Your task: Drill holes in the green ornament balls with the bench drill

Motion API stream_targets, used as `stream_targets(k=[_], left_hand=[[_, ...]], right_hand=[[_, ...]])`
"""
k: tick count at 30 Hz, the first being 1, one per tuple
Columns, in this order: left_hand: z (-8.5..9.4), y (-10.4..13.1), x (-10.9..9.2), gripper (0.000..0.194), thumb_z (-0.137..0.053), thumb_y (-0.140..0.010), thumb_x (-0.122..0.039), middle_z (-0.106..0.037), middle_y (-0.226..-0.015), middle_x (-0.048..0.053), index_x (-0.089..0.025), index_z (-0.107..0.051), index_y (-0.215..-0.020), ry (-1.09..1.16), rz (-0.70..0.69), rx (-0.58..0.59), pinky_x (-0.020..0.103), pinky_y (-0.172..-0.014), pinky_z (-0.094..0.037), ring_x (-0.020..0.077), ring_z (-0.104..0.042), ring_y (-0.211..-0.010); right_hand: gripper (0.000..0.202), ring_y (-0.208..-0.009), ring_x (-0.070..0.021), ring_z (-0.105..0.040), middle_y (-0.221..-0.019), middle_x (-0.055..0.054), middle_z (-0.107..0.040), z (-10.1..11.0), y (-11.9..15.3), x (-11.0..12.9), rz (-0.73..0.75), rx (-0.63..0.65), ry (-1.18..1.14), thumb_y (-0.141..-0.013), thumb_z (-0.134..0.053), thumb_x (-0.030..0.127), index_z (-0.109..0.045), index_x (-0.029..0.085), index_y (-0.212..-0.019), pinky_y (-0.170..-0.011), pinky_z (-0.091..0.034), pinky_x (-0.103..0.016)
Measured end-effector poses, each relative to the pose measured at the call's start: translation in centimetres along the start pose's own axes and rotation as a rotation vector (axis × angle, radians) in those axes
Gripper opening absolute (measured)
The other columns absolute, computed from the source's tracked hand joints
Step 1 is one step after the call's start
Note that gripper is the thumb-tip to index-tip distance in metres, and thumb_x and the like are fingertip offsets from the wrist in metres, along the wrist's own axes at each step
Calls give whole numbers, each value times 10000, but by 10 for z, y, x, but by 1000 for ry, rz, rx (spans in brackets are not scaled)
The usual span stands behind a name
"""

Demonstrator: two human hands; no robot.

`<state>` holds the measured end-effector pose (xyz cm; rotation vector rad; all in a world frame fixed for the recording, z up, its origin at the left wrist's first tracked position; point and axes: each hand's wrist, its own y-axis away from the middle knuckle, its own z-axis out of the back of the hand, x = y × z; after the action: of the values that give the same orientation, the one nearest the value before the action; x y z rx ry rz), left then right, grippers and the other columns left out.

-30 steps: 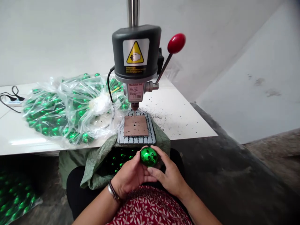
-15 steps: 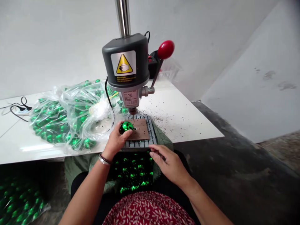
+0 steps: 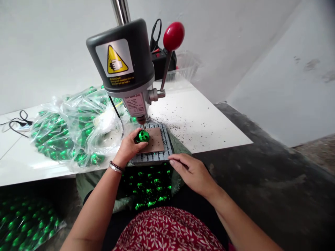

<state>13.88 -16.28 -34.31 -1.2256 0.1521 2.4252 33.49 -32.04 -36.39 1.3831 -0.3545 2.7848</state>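
My left hand grips a shiny green ball with dark marks on it, resting on a brown board. The board lies on the slotted metal base of a bench drill. Directly above the ball is the thin drill bit; whether it touches the ball is too small to tell. My right hand is by the base's front right corner, its thumb and forefinger close together at the tips. Any thing between them is too small to make out.
A clear bag of green balls lies on the white table, left of the drill. The red-knobbed lever juts up right. Dark shavings dot the table. More green balls are below the base, and another bag is lower left.
The view has shifted, and the drill looks larger and more tilted. The green ball has moved under the bit with my left hand and has turned. My right hand remains near the base corner.
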Motion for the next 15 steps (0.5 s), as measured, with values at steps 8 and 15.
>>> stream_targets(k=[8, 15], left_hand=[[1, -2, 5, 682, -710, -729, -317, -620, -1357, 144, -147, -555, -1371, -28, -36, 44, 483, -1126, -383, 305, -565, -1255], [9, -5, 9, 635, -631, -824, -507, -659, -1297, 126, -149, -586, -1347, 110, -28, 56, 420, -1071, -442, 301, -577, -1234]], right_hand=[[403, -1167, -201, -598, -1271, -31, -649, -22, -100, 8, 108, 134, 118, -926, -439, 343, -614, 278, -1283, -1068, -462, -421], [460, -1070, -210, -639, -1162, -58, -698, -24, -129, 5, 80, 227, 195, -906, -460, 448, -631, 265, -1292, -914, -492, -350]])
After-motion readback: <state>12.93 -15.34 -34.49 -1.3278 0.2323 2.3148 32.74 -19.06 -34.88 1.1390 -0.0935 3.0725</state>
